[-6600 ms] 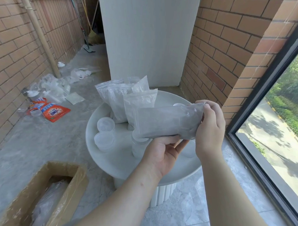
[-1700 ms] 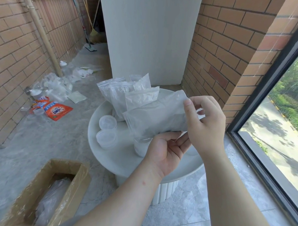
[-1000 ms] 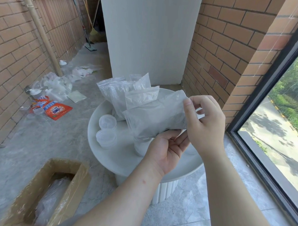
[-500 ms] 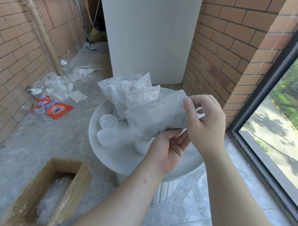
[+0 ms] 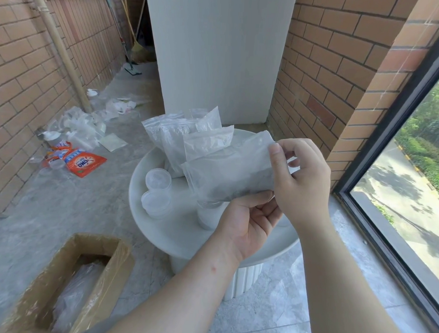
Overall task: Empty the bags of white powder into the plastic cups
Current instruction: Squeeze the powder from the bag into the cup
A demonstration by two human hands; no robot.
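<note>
Bag (image 5: 225,174), same tilt over cup (image 5: 209,217)

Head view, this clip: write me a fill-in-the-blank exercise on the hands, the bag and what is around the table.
1. The left hand holds the bag of white powder from ____.
2. The right hand has its grip on the end of the bag nearer the ____.
3. The round table is coloured ____.
4. The cardboard box stands on the ____.

Missing words: below; window; white; floor.
</note>
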